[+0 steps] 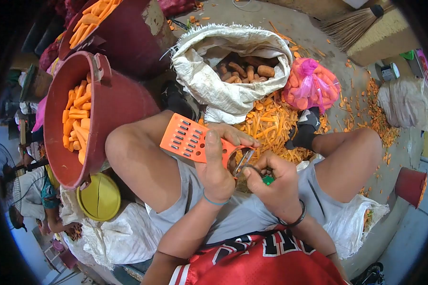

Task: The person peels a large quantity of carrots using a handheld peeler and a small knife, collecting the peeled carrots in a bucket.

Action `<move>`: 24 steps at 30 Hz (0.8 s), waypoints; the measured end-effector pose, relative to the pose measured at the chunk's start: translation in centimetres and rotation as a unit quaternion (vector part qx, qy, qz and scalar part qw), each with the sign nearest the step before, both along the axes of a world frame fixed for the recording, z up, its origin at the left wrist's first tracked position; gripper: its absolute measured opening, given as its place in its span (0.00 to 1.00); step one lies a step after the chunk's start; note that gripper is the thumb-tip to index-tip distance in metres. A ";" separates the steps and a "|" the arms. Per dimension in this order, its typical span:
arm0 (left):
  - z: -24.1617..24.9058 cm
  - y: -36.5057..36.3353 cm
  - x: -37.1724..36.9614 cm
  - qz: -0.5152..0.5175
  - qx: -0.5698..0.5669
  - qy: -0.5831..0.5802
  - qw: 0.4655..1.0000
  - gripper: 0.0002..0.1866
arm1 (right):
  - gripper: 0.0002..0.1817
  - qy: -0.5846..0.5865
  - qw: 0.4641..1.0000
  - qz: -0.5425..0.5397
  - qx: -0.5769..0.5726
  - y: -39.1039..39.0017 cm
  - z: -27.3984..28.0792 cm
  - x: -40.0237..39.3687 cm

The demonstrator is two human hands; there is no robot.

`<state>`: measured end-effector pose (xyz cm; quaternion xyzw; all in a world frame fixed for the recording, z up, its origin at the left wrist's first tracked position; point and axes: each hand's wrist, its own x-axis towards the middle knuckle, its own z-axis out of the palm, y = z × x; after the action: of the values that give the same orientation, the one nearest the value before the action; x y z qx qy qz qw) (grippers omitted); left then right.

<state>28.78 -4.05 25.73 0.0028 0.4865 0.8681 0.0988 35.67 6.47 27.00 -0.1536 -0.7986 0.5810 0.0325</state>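
My left hand (218,152) is closed round an orange grater-peeler (189,138), its slotted, holed plate pointing up and left. At the tool's other end is a metal blade (244,163). My right hand (277,183) is closed beside that blade, gripping something with a green part (268,180) that shows between the fingers; the rest of it is hidden. A thin dark piece lies between the right fingers and the blade. Beyond my hands, orange peelings (266,124) cover the floor.
An open white sack (233,97) holds unpeeled carrots. A pink bag (311,85) of carrots sits beside it. Left are a red tub (123,104) of peeled carrots and a yellow lid (99,196). A broom (349,28) and a red bucket (410,187) stand right. Another person (31,190) is far left.
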 end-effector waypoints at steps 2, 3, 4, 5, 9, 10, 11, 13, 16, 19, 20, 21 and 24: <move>-0.1 0.0 0.0 0.003 0.005 -0.004 1.000 0.23 | 0.13 -0.006 1.000 0.007 0.003 -0.4 0.1 0.1; -0.1 -0.1 -0.1 0.001 0.003 -0.006 1.000 0.24 | 0.11 -0.014 1.000 0.019 -0.007 -0.4 0.1 0.3; -0.2 -0.2 -0.1 -0.001 0.001 -0.008 1.000 0.24 | 0.10 -0.021 0.999 0.031 -0.016 -0.4 0.0 0.5; -0.2 -0.2 -0.2 -0.004 0.001 -0.008 1.000 0.24 | 0.09 -0.028 0.998 0.042 -0.023 -0.2 0.0 0.5; -0.5 -0.1 -1.1 -0.004 0.008 -0.039 0.999 0.22 | 0.07 -0.068 0.948 -0.097 -0.296 3.2 0.9 -0.2; -1.2 -0.2 -1.2 -0.039 -0.007 -0.061 0.997 0.21 | 0.08 -0.057 0.939 -0.105 -0.322 4.1 0.6 0.1; -1.7 -0.1 -1.4 -0.076 -0.022 -0.080 0.994 0.20 | 0.09 -0.043 0.930 -0.115 -0.346 4.9 0.2 0.4; -1.8 0.3 -2.5 -0.172 -0.154 -0.066 0.971 0.17 | 0.11 -0.133 0.912 -0.072 -0.381 6.9 -2.6 2.4; -0.4 2.5 -3.6 -0.308 -0.456 0.038 0.834 0.18 | 0.13 -0.158 0.945 -0.063 -0.280 9.3 -2.3 2.8; -2.7 5.7 -2.5 -0.274 -0.507 0.328 0.749 0.22 | 0.17 -0.090 0.990 -0.049 -0.094 12.8 0.4 0.6; -2.6 7.1 -2.6 -0.321 -0.504 0.329 0.731 0.23 | 0.18 -0.067 0.996 -0.042 -0.051 13.9 1.6 -0.3; -1.5 8.8 -3.0 -0.366 -0.499 0.331 0.713 0.24 | 0.18 -0.170 0.984 0.013 0.044 15.5 3.3 -0.8; -1.3 12.3 -6.0 -0.340 -0.389 0.313 0.797 0.25 | 0.15 -0.031 0.974 -0.023 0.224 19.3 1.9 -1.7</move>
<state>22.76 8.26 24.42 0.4008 0.7552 0.4685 0.2225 33.97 25.73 28.87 -0.1785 -0.9053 0.3816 0.0547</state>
